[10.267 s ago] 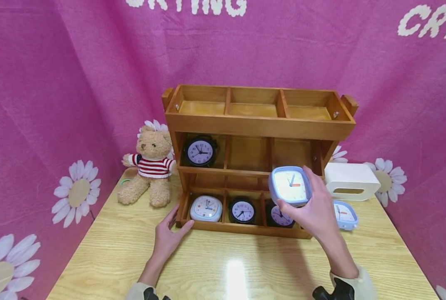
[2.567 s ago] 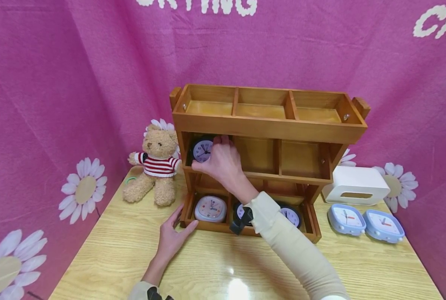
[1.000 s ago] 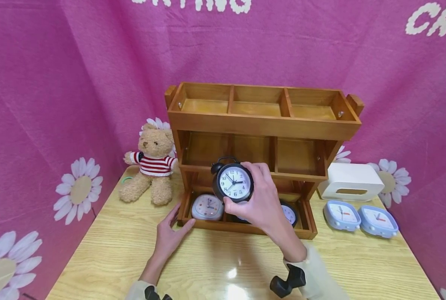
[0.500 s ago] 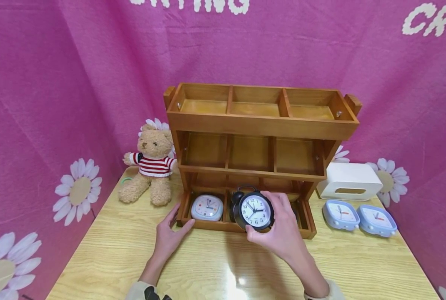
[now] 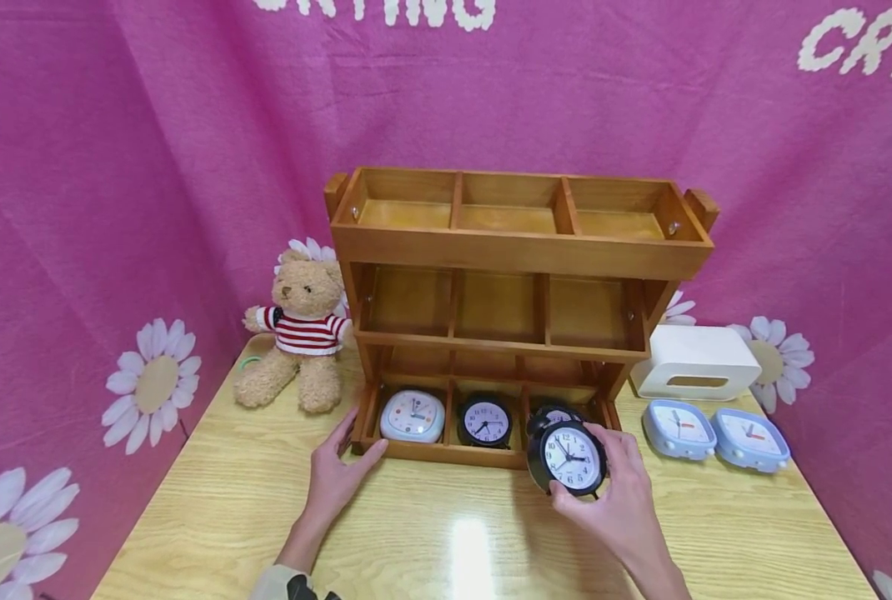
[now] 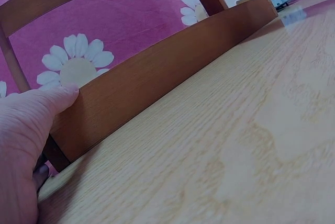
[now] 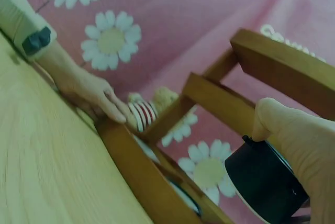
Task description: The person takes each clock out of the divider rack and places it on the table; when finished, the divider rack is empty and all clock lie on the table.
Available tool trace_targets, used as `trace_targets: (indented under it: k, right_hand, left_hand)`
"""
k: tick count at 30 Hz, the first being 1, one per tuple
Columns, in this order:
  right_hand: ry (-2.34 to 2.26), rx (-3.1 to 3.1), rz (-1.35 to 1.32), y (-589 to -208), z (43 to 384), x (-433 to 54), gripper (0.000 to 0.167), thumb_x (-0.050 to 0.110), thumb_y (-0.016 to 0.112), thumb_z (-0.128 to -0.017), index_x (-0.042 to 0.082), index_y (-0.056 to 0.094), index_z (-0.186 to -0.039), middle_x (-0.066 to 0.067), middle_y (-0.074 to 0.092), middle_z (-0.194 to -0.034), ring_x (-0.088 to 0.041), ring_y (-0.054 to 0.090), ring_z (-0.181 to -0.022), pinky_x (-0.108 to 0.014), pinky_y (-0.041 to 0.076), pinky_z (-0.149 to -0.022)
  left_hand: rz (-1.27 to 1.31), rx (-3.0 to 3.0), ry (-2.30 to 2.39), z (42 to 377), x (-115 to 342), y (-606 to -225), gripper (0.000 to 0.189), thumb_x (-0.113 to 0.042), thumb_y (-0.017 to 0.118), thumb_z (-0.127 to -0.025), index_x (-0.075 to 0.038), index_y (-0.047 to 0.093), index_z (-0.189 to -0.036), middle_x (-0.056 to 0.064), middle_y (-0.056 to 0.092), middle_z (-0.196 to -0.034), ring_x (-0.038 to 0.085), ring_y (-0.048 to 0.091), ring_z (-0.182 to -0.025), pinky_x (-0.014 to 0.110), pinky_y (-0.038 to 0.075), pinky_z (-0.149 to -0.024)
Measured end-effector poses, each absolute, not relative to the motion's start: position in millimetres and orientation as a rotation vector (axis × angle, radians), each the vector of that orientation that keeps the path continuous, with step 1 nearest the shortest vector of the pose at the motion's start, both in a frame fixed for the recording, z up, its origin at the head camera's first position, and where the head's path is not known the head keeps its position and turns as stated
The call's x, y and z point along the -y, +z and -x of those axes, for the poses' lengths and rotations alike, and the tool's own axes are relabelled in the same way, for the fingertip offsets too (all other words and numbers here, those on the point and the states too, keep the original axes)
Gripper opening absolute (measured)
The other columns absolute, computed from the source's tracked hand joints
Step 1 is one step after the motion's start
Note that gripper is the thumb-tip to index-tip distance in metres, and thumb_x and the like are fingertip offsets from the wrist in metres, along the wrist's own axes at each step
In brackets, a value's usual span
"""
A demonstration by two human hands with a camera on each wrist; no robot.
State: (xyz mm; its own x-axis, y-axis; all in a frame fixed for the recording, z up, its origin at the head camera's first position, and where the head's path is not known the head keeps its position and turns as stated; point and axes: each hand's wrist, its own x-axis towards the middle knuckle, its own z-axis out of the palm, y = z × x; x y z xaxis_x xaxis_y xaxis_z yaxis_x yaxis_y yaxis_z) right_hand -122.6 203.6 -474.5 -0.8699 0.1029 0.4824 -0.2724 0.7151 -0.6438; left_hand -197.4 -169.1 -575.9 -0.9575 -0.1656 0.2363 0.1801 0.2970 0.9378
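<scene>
My right hand (image 5: 618,500) grips a round black twin-bell alarm clock (image 5: 572,457) with a white face, thumb at its lower edge and fingers along its right side. The clock is in front of the bottom right compartment of the wooden three-tier shelf (image 5: 521,254), partly covering another black clock (image 5: 554,414) there. In the right wrist view the held clock's dark back (image 7: 264,182) shows. My left hand (image 5: 333,467) holds the shelf's bottom left corner, its thumb (image 6: 60,97) on the front board. A pale blue clock (image 5: 413,417) and a black clock (image 5: 485,422) sit in the other bottom compartments.
Two blue square clocks (image 5: 679,429) lie face up on the table at the right, before a white tissue box (image 5: 697,358). A teddy bear (image 5: 307,329) in a striped shirt sits left of the shelf. A pink curtain (image 5: 191,125) hangs behind.
A blue clock went from my right hand to the table at the right. The held black clock came out of the middle-tier left compartment, then moved down and right. My left hand stayed put.
</scene>
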Motion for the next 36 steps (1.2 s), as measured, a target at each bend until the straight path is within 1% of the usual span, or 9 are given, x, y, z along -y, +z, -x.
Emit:
trace_targets:
  k: [1,3,8,10,13,16,22,27,36]
  right_hand:
    - [1.011,2.423,-0.114,-477,121,-208,0.081,0.013,0.093,-0.057,0.000,0.062,-0.131,-0.013,0.059,-0.119,-0.018,0.054,-0.106,-0.022,0.042,-0.088]
    - [0.997,2.426,-0.076,-481,119,-218,0.079,0.014,0.092,-0.058,0.000,0.062,-0.130,-0.015,0.059,-0.121,-0.020,0.053,-0.108,-0.025,0.041,-0.088]
    - [0.971,2.446,0.041,-488,112,-245,0.081,0.014,0.092,-0.060,-0.001,0.061,-0.133,-0.020,0.056,-0.122,-0.027,0.052,-0.109,-0.044,0.044,-0.090]
    - [0.966,2.445,0.087,-491,110,-256,0.082,0.013,0.092,-0.060,-0.001,0.060,-0.134,-0.021,0.056,-0.121,-0.028,0.051,-0.108,-0.048,0.043,-0.089]
    - [0.956,2.432,0.153,-497,104,-273,0.083,0.013,0.091,-0.060,-0.001,0.059,-0.136,-0.023,0.056,-0.120,-0.029,0.050,-0.106,-0.047,0.041,-0.088]
    - [0.931,2.431,0.235,-505,98,-292,0.083,0.014,0.089,-0.060,-0.003,0.059,-0.135,-0.025,0.055,-0.119,-0.033,0.050,-0.106,-0.046,0.038,-0.085]
    - [0.877,2.447,0.420,-520,89,-332,0.081,0.018,0.086,-0.062,-0.007,0.057,-0.133,-0.032,0.050,-0.117,-0.046,0.049,-0.106,-0.054,0.037,-0.082]
    - [0.852,2.504,0.545,-534,84,-361,0.080,0.020,0.086,-0.064,-0.008,0.056,-0.133,-0.036,0.049,-0.121,-0.050,0.047,-0.113,-0.058,0.036,-0.086]
    - [0.804,2.557,0.563,-554,85,-386,0.083,0.023,0.087,-0.063,-0.010,0.055,-0.132,-0.039,0.051,-0.123,-0.052,0.044,-0.120,-0.061,0.036,-0.091]
  left_hand:
    - [0.014,2.283,-1.707,197,169,-576,0.074,-0.015,0.089,-0.085,0.001,0.055,-0.149,0.019,0.057,-0.149,0.034,0.054,-0.138,0.046,0.044,-0.115]
    - [0.014,2.284,-1.710,196,169,-575,0.074,-0.016,0.089,-0.085,0.001,0.055,-0.149,0.019,0.057,-0.150,0.033,0.053,-0.139,0.045,0.043,-0.115]
    - [0.014,2.277,-1.721,196,169,-575,0.074,-0.016,0.089,-0.085,0.000,0.055,-0.149,0.019,0.057,-0.149,0.033,0.054,-0.138,0.045,0.043,-0.115]
    - [0.013,2.278,-1.717,197,169,-576,0.074,-0.015,0.089,-0.085,0.000,0.055,-0.149,0.019,0.057,-0.149,0.034,0.054,-0.138,0.045,0.043,-0.115]
    - [0.016,2.269,-1.717,197,170,-576,0.074,-0.016,0.089,-0.085,0.000,0.056,-0.148,0.018,0.058,-0.149,0.032,0.055,-0.137,0.044,0.044,-0.115]
    - [0.004,2.277,-1.704,196,169,-572,0.073,-0.012,0.088,-0.085,0.003,0.055,-0.148,0.020,0.057,-0.149,0.034,0.054,-0.138,0.046,0.043,-0.115]
    - [0.017,2.287,-1.698,197,171,-577,0.074,-0.018,0.088,-0.086,0.000,0.055,-0.149,0.018,0.058,-0.149,0.033,0.054,-0.138,0.046,0.043,-0.115]
    - [0.030,2.282,-1.669,197,171,-579,0.073,-0.018,0.088,-0.086,0.000,0.055,-0.149,0.018,0.059,-0.148,0.033,0.056,-0.136,0.043,0.044,-0.114]
    - [0.024,2.273,-1.701,197,169,-576,0.074,-0.017,0.088,-0.086,-0.001,0.055,-0.149,0.017,0.058,-0.149,0.031,0.055,-0.137,0.045,0.043,-0.115]
